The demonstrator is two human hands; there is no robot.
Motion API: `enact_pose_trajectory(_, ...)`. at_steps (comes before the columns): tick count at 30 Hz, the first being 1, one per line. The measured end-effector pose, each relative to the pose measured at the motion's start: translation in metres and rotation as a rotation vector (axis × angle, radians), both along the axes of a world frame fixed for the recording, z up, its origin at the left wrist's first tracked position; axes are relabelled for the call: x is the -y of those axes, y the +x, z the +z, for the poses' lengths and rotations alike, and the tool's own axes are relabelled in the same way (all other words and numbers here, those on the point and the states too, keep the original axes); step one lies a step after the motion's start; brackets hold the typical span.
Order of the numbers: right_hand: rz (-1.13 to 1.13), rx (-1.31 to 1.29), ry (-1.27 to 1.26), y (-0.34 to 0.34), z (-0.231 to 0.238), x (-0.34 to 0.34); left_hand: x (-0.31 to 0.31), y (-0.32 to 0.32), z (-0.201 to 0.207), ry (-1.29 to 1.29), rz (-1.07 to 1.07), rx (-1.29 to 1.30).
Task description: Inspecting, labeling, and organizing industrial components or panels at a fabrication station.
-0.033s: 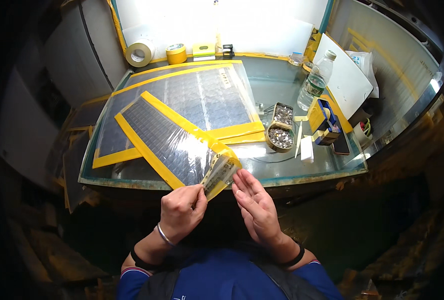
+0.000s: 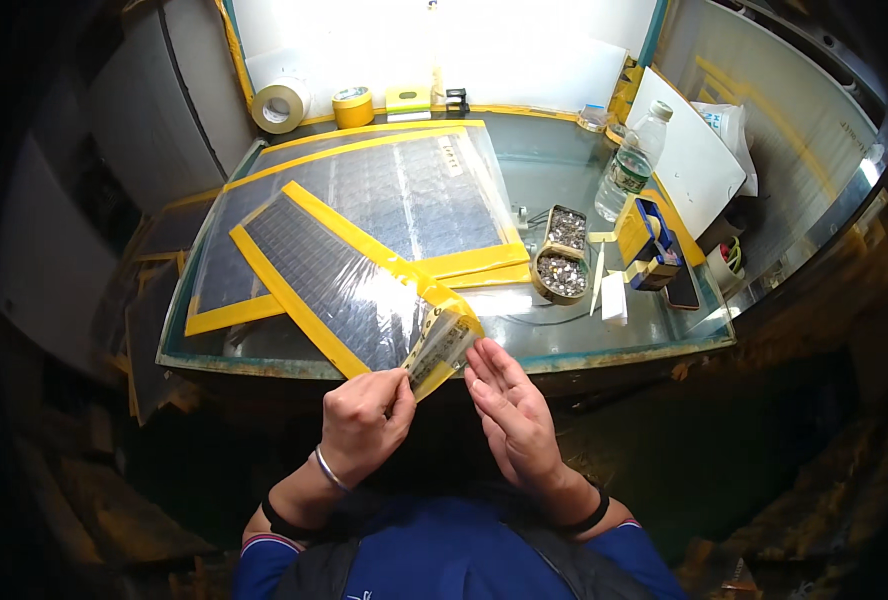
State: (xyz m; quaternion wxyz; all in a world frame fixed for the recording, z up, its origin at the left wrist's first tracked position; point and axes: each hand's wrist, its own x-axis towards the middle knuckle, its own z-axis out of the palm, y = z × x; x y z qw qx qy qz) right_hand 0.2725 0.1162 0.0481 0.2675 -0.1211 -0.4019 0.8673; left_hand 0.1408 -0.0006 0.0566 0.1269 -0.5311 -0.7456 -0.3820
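A narrow dark film sheet [image 2: 319,265] with yellow tape along its edges and a glossy clear cover lies slanted over the table's front edge. Its near end is curled up, showing a pale underside. My left hand [image 2: 367,415] is closed in a pinch on the curled corner of that sheet. Beside the curl's right side is my right hand [image 2: 512,415], its fingers stretched out and the fingertips at the taped edge; whether they touch it I cannot tell. Beneath the narrow sheet lie larger yellow-edged dark film sheets [image 2: 364,190].
On the glass-topped table [image 2: 524,350], two small tins [image 2: 561,275] of tiny pieces stand right of the sheets, near a blue tape dispenser [image 2: 654,240] and a water bottle [image 2: 632,165]. Tape rolls [image 2: 352,107] stand along the back. A white board [image 2: 689,150] leans at right.
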Motion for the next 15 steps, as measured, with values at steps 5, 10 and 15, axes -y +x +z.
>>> enact_pose_trajectory(5,0.014,0.007,-0.139,-0.001,0.006,-0.001,0.001,0.003,-0.001,-0.013,-0.013,0.008)
enact_pose_trajectory(10,0.130,-0.022,-0.305,-0.004,0.010,-0.011,0.001,0.002,-0.002,0.058,-0.044,0.032)
enact_pose_trajectory(15,0.303,-0.051,-0.419,-0.007,-0.001,-0.012,0.001,0.000,-0.005,0.090,-0.088,0.162)
